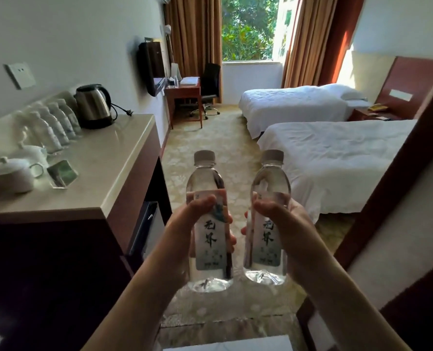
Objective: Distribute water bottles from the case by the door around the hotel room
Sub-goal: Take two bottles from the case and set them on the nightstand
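Left bottle (209, 224): held upright in front of the camera, near and centre-left; long axis close to vertical, cap pointing up and slightly away, base toward the viewer.
Right bottle (268, 219): held just beside the left one, the two apart by a narrow gap; long axis likewise near vertical, cap up, base down.
Look of the bottles: clear plastic, filled with clear water; grey-white screw caps; a pale label with dark brush-style characters is wrapped round the middle of each; rounded shoulders and a moulded base are seen.
Left hand (185, 224): wrapped round the label zone of the left bottle, thumb laid across the front, fingertips showing past the far side; the grip is closed firmly on the bottle.
Right hand (290, 224): closed round the right bottle in the same manner, thumb across the front.
Counter (104, 173): pale-topped, at the left; a row of similar bottles (53, 122) is stood along the wall, with a steel kettle (93, 105) at the far end and white lidded cups (15, 173) at the near end.
Beds (331, 158): two, white-sheeted, at the right, one beyond the other.
Desk (183, 93): far, by the window, with a black chair (209, 87) beside it.
Floor (225, 133): patterned carpet is seen under and beyond the bottles.
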